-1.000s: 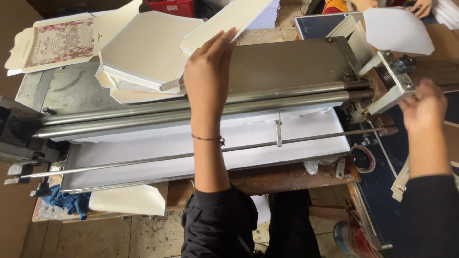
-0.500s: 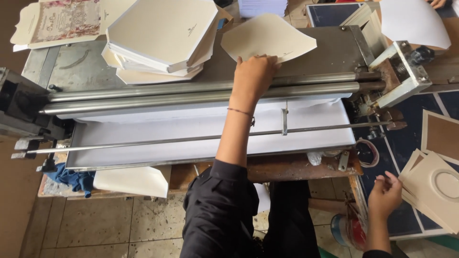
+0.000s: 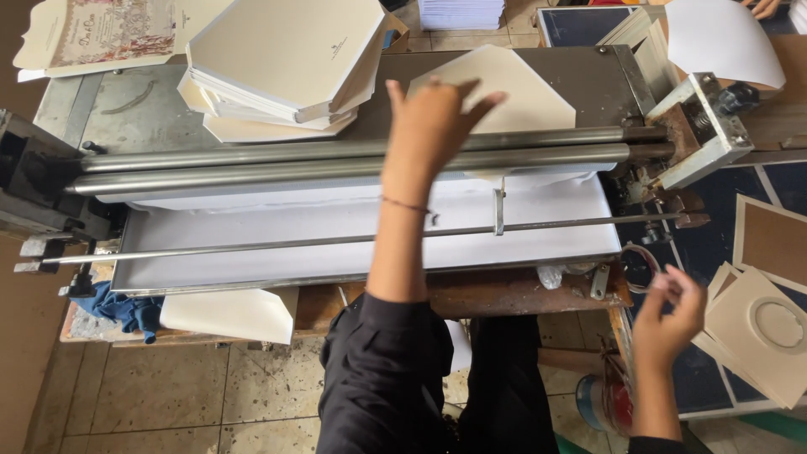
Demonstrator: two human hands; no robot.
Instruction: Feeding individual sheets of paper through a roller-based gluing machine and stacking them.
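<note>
My left hand (image 3: 433,126) reaches over the steel rollers (image 3: 336,168) of a bench machine, fingers spread, resting on a cream die-cut paper sheet (image 3: 521,84) that lies on the grey metal bed behind the rollers. My right hand (image 3: 668,315) hangs low at the right, fingers loosely curled and holding nothing, close to a pile of tan cardboard pieces with a round cut-out (image 3: 769,328). A stack of cream die-cut sheets (image 3: 286,59) sits on the bed to the left of my left hand.
A white tray (image 3: 252,244) with a thin rod across it lies under the rollers. Printed sheet (image 3: 101,34) at far left, blue rag (image 3: 122,307) at the bench's front left, a white sheet (image 3: 723,38) at far right. Another person's hand (image 3: 765,7) shows at the top right.
My left hand brought the cream sheet down from above the stack and laid it flat behind the rollers. My right hand dropped from the machine's right end toward the cardboard pile.
</note>
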